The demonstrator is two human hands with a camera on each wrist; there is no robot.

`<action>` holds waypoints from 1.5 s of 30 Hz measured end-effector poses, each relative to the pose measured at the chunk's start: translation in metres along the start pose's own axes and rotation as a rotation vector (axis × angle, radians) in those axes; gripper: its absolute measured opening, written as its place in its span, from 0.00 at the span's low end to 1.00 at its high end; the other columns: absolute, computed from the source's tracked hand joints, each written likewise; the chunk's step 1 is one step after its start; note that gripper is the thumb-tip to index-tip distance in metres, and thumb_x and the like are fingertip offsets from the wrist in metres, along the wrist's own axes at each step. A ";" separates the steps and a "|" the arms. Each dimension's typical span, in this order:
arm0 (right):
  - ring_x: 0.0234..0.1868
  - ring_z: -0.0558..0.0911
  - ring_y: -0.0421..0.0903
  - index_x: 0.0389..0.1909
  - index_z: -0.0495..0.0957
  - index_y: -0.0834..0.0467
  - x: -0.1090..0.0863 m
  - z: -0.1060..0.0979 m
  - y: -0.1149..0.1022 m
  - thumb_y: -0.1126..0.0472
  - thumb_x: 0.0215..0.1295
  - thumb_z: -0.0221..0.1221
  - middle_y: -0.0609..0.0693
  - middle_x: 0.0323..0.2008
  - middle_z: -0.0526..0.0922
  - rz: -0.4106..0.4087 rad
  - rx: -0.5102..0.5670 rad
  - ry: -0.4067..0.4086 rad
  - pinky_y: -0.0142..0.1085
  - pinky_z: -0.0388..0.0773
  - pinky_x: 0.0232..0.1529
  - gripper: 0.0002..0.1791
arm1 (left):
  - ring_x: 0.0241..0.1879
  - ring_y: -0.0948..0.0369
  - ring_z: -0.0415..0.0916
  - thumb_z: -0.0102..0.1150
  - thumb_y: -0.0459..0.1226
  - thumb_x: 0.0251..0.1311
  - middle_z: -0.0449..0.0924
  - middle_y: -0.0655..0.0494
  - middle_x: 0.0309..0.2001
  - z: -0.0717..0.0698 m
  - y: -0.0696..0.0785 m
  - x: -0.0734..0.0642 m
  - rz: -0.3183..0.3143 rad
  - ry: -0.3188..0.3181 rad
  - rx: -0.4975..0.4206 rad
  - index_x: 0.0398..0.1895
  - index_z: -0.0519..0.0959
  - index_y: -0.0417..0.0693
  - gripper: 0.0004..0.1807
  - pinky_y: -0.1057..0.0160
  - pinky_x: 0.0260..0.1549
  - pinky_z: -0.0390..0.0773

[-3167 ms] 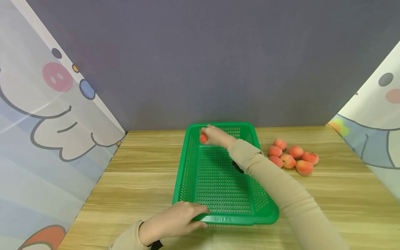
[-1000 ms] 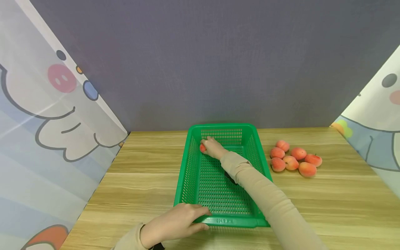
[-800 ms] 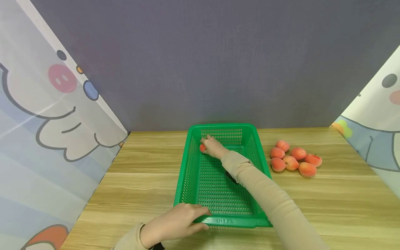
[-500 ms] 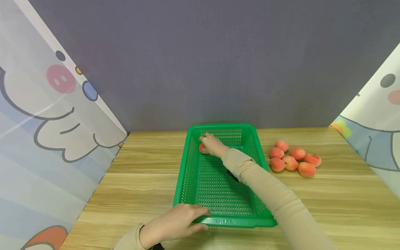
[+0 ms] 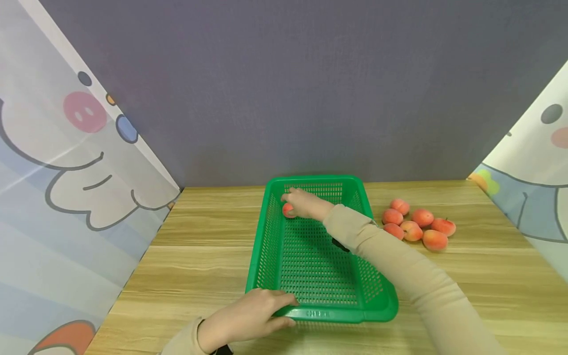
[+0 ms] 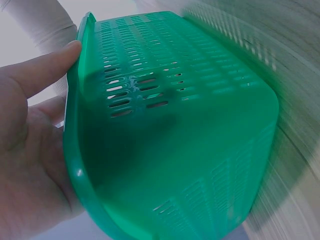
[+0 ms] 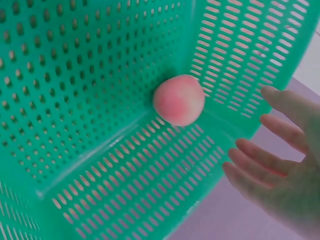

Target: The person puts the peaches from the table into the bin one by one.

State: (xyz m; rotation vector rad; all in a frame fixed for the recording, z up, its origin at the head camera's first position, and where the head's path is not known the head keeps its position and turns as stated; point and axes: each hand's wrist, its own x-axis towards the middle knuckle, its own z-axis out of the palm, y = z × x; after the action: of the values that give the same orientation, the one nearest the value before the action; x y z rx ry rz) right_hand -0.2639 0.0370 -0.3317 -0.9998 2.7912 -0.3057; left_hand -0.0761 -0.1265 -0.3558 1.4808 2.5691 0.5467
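Observation:
A green plastic basket [image 5: 328,314] with slotted walls stands on the table. My left hand [image 5: 257,313] grips its near rim at the left corner, with the thumb on one side and the fingers on the other. Inside, at the far left corner, lies one peach [image 7: 179,100]. My right hand [image 5: 303,203] hovers over that corner, its fingers spread and apart from the fruit in the right wrist view. In the left wrist view the rim runs between the left thumb and fingers.
Several more peaches [image 5: 411,230] lie in a loose cluster on the wooden table [image 5: 199,236], right of the basket. A grey wall [image 5: 284,88] stands behind the table, with cartoon-printed panels at both sides.
The right hand carried the peach down to the basket's far left corner, let go of it and has lifted slightly away. The left hand has kept its hold on the rim.

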 end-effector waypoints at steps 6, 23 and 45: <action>0.60 0.62 0.57 0.55 0.68 0.62 -0.012 -0.011 -0.005 0.60 0.56 0.59 0.58 0.55 0.69 -0.029 -0.032 -0.008 0.44 0.59 0.59 0.25 | 0.34 0.73 0.74 0.48 0.48 0.60 0.79 0.60 0.40 -0.001 0.000 0.000 -0.003 -0.010 -0.015 0.41 0.74 0.49 0.15 0.82 0.28 0.68; 0.53 0.70 0.55 0.51 0.72 0.59 -0.049 -0.030 -0.010 0.58 0.60 0.56 0.57 0.50 0.73 -0.113 -0.050 0.091 0.44 0.69 0.50 0.19 | 0.32 0.73 0.74 0.52 0.45 0.59 0.79 0.60 0.40 -0.001 0.000 -0.001 -0.020 -0.020 -0.032 0.41 0.74 0.49 0.12 0.80 0.28 0.69; 0.45 0.74 0.52 0.52 0.71 0.59 -0.109 -0.050 0.019 0.57 0.57 0.58 0.56 0.46 0.74 -0.098 -0.057 0.246 0.43 0.73 0.43 0.22 | 0.32 0.74 0.74 0.52 0.45 0.59 0.79 0.60 0.40 0.001 -0.001 -0.002 -0.012 -0.004 -0.029 0.42 0.74 0.50 0.12 0.80 0.27 0.69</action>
State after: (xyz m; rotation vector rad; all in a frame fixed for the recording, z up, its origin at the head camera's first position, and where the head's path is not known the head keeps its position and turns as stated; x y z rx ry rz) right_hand -0.2030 0.1285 -0.2792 -1.1894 2.9884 -0.3886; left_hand -0.0761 -0.1283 -0.3569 1.4546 2.5541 0.5770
